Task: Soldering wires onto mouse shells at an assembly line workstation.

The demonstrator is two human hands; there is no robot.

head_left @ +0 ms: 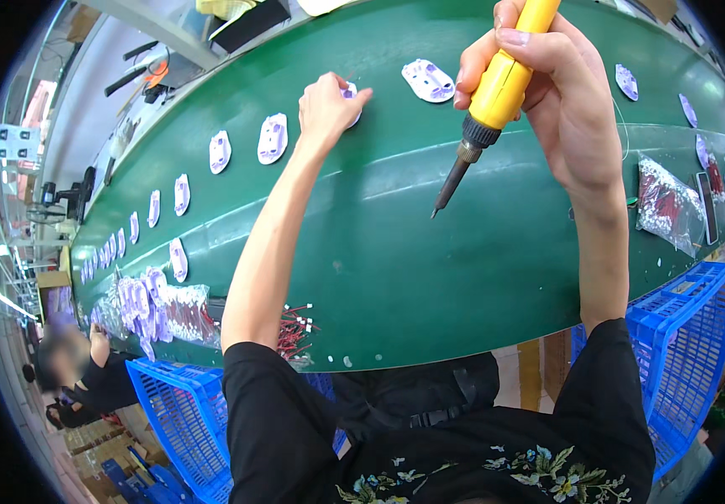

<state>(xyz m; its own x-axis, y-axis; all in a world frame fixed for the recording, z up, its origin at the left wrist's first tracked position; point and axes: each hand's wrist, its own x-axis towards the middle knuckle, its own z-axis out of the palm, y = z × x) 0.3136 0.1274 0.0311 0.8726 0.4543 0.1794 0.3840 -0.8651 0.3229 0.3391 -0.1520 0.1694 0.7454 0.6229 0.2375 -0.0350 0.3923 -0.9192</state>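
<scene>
While your right hand (577, 109) is wrapped round the handle of the yellow soldering iron (497, 97), its metal tip (440, 202) slants down and leftward above the green bench (455, 286), apparently in contact with nothing. Your left hand (325, 109) reaches to a pale purple casing (351, 91) in the far row, thumb pointing right; you can't tell from here whether it pinches the part or only rests on it.

Risks, as judged: if the iron is hot, a careless swing left could bring the tip onto your left forearm (266, 239). Dipping it near the neighbouring casing (428, 81) could scorch the plastic. A loose pinch could let the casing under your left hand skid out of line. The red wires (295, 329) by your left elbow lie loose at the near edge; a sleeve could drag some off.

Hard to make out: most of the left-hand casing is covered by your fingers, so its inside can't be checked. The top of the iron's handle is cut off by the upper edge. Heat doesn't show. Casings at far left shrink into a blur, and the wire bag (665, 202) at right is glare-streaked.
</scene>
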